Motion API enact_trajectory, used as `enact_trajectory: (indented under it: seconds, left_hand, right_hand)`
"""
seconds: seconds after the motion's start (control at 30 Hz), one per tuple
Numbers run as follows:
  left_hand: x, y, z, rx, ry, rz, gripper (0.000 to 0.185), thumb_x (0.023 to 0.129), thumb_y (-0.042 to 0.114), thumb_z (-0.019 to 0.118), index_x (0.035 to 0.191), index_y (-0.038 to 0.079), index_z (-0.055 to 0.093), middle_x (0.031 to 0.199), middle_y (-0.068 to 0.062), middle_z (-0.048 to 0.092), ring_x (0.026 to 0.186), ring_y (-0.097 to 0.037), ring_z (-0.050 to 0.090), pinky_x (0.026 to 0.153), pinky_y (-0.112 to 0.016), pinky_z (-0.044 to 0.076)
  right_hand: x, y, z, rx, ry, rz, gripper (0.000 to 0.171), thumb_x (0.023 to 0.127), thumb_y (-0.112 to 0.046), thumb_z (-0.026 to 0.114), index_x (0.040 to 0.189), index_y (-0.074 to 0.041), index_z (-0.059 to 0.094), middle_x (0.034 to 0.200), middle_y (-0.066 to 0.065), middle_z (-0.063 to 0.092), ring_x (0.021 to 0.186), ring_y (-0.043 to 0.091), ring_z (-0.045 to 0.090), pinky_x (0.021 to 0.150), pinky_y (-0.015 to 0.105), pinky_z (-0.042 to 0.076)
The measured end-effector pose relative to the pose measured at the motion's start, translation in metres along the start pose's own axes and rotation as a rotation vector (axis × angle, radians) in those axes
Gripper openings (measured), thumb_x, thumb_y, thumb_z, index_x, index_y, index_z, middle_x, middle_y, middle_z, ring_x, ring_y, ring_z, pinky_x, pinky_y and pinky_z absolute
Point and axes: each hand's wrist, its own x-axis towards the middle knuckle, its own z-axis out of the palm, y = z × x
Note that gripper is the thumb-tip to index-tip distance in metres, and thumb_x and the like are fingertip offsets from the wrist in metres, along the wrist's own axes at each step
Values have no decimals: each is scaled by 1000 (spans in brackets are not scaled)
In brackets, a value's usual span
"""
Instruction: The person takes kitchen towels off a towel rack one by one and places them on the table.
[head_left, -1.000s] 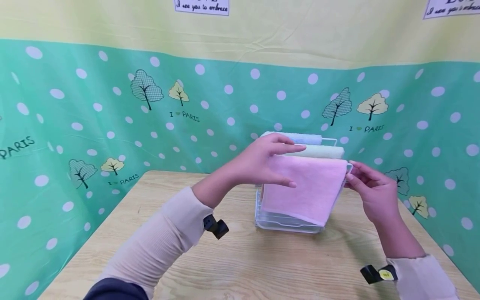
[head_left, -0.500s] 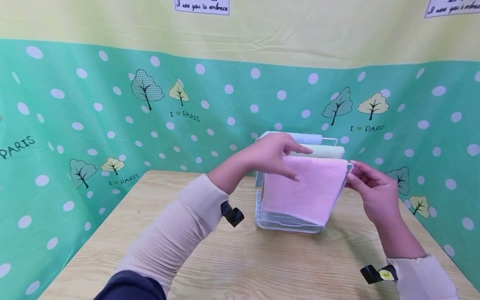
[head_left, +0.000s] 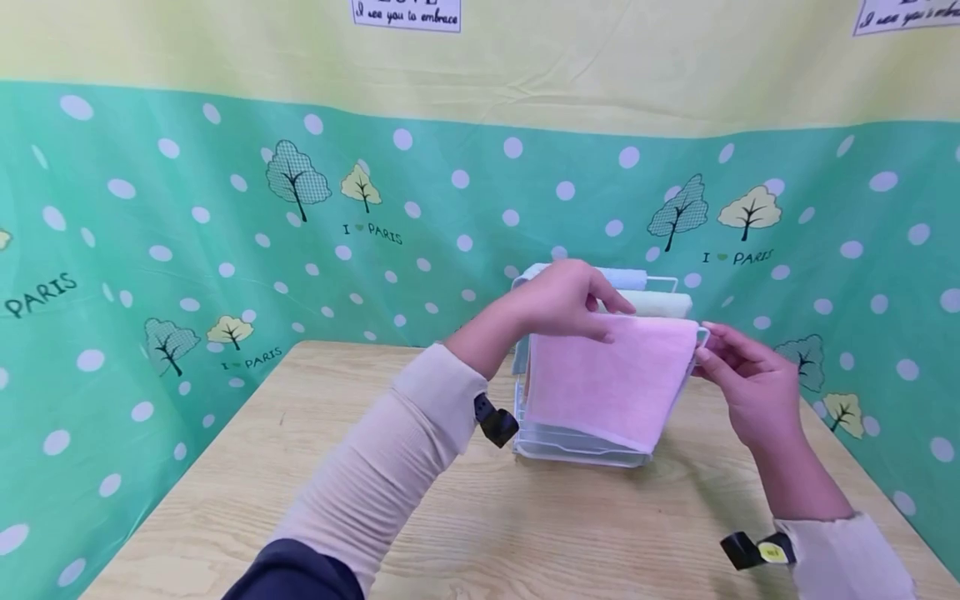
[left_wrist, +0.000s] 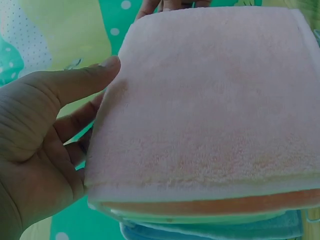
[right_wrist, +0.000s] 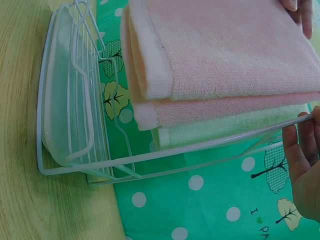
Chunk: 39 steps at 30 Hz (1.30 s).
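Left hand (head_left: 558, 302) grips the top fold of the pink towel (head_left: 607, 379), thumb on the front face and fingers curled over behind it. That towel hangs on the front bar of the white wire rack (head_left: 581, 450), ahead of a cream towel (head_left: 660, 304) and a blue one (head_left: 618, 277). Right hand (head_left: 746, 387) pinches the bar's end, steadying the rack. Judging by this, the towel is being adjusted; next comes a careful sideways slide.

The front towel (head_left: 611, 379) was pink, the next pale green (head_left: 663, 302), the rear one light blue (head_left: 622, 277); the rack (head_left: 577, 450) was white (backdrop (head_left: 225, 208): teal, white-dotted, trees).
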Motion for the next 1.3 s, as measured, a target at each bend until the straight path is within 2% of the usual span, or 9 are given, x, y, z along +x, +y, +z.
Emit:
enact_trajectory:
  seconds: [0.13, 0.33, 0.43, 0.57, 0.83, 1.03, 1.3]
  left_hand:
    - [4, 2, 3, -10, -10, -15, 32, 83, 17, 79, 114, 19, 75, 67, 2, 64, 50, -9, 39, 50, -20, 34]
    - [10, 4, 4, -6, -26, -44, 31, 83, 15, 79, 113, 20, 76, 79, 14, 69, 56, -11, 48, 53, -21, 41]
    - [12, 5, 4, -4, -36, -59, 31, 83, 14, 79, 113, 20, 76, 86, 15, 69, 64, -10, 54, 58, -20, 45]
    - [14, 5, 6, 12, -35, -62, 32, 82, 14, 80, 114, 19, 75, 92, 14, 69, 71, -8, 58, 63, -20, 48]
    - [21, 7, 13, 58, -40, -59, 35, 83, 15, 79, 117, 19, 73, 95, 12, 70, 82, -7, 57, 70, -16, 47]
    - [24, 12, 18, 79, -49, -96, 35, 84, 12, 78, 118, 20, 73, 102, 11, 71, 94, -2, 59, 77, -11, 46]
    - [25, 12, 17, 120, -31, -67, 33, 85, 12, 77, 116, 21, 73, 105, 11, 72, 97, -1, 60, 78, -12, 45]
  right_hand:
    - [0, 2, 0, 32, 0, -10, 39, 87, -2, 72, 125, 2, 64, 95, 5, 66, 82, 14, 63, 72, 24, 56]
    - [1, 4, 0, 56, -1, -35, 37, 87, 0, 71, 123, 3, 64, 93, 4, 67, 81, 14, 63, 71, 24, 57]
    - [2, 3, 1, 59, -7, -44, 38, 87, 1, 70, 124, 4, 63, 93, 4, 67, 81, 14, 63, 71, 24, 57]
    - [2, 3, 1, 64, -12, -48, 38, 87, 1, 69, 124, 5, 63, 93, 4, 67, 81, 14, 63, 72, 24, 57]
    - [-1, 3, 0, 73, 1, -24, 39, 87, 0, 70, 125, 4, 63, 94, 4, 66, 82, 14, 61, 71, 24, 57]
    - [-1, 5, 0, 91, 1, -33, 39, 87, 1, 70, 125, 5, 62, 94, 5, 66, 81, 14, 62, 72, 24, 57]
    - [0, 5, 1, 107, 6, -53, 38, 87, 3, 69, 124, 7, 62, 92, 5, 66, 80, 14, 62, 71, 25, 57]
